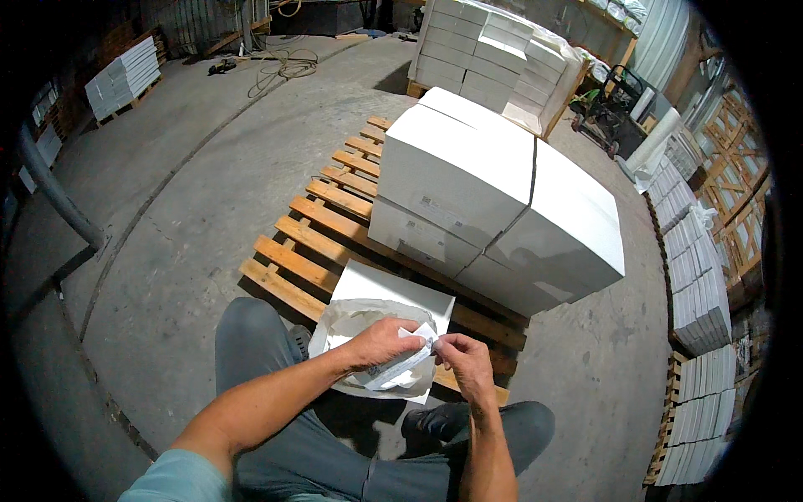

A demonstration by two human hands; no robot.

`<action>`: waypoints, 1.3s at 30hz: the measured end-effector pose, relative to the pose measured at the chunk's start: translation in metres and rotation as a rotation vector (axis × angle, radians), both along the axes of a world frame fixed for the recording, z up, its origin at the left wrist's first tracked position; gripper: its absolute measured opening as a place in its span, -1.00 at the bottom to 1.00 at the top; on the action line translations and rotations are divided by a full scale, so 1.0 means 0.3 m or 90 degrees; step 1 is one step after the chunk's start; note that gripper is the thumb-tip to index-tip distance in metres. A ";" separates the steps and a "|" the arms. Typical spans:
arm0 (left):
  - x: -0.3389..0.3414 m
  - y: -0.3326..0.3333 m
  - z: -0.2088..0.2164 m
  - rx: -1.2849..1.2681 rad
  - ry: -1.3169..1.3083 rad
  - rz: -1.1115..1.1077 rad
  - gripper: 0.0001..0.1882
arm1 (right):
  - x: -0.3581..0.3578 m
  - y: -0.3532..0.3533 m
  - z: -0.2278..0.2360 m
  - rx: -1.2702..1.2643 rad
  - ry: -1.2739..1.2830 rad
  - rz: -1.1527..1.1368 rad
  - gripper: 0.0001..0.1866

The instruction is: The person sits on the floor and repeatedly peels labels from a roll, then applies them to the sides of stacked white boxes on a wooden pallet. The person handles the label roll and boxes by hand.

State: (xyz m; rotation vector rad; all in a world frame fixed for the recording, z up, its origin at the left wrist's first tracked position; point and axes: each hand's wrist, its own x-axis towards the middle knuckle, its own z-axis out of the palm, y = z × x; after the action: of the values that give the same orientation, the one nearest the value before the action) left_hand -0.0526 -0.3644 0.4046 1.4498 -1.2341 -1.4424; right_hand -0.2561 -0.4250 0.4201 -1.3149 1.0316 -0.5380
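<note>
Between my two hands is a white printed paper label [401, 366]. My left hand [378, 343] grips it near its upper end, thumb on top. The fingertips of my right hand [465, 358] pinch its corner. Beneath them sits a whitish, crumpled-rimmed bag or liner [329, 322] with white pieces of paper inside; my left hand and the label hide part of it. It rests on a flat white board or box top [393, 289] at the near edge of a wooden pallet [305, 241].
Large white boxes [468, 151] with a dark strap stand on the pallet just ahead. Farther back is a stack of white blocks [468, 58]. White stacks [698, 284] line the right side. A metal post [63, 188] rises at left; a hose [284, 67] lies on the floor.
</note>
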 end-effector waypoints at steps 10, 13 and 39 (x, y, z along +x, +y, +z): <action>-0.033 0.016 -0.011 -0.184 -0.137 0.004 -0.66 | 0.044 0.040 -0.056 -0.175 0.113 -0.077 -0.78; -0.033 0.014 -0.011 -0.214 -0.167 -0.002 -0.66 | 0.064 0.056 -0.044 -0.217 0.148 -0.103 -0.78; -0.005 0.004 0.049 0.016 -0.067 0.061 -0.63 | 0.046 0.054 -0.048 -0.184 0.030 -0.124 -0.75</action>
State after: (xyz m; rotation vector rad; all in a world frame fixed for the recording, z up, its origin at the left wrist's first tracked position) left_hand -0.0540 -0.3632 0.4192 1.5972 -1.1971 -1.3364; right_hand -0.2423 -0.4089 0.4057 -1.4930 1.1588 -0.8306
